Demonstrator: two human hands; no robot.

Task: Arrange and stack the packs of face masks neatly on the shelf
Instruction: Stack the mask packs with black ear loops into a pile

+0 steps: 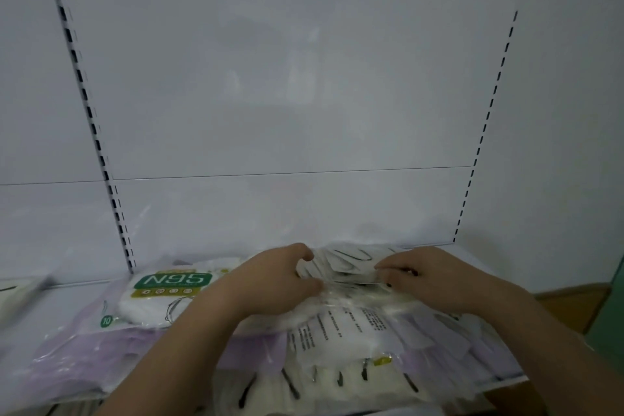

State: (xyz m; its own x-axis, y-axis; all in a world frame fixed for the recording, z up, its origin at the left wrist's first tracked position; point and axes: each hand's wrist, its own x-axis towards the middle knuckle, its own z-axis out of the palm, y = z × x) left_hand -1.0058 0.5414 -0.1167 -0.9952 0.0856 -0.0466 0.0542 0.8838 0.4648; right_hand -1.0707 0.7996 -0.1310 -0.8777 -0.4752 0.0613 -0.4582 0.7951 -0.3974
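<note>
Held pack: a crinkly clear plastic pack of masks (347, 268), flat white pieces with dark ear loops showing through, lies on top of the pile at the back of the shelf (67, 294).
Pile: glossy, soft packs overlap across the shelf; lilac packs (84, 348) underneath, a white pack with small black print (337, 331) in front, its text too blurred to read.
Labelled pack: round white masks (152, 300) at left under a green label reading "N95", upside down, with a green "10" dot.
Left hand (277, 280): fingers curled, thumb and fingers pinching the held pack's left end.
Right hand (415, 273): fingertips seem to pinch its right edge.
Backing: smooth white panel (270, 78) with slotted uprights.
</note>
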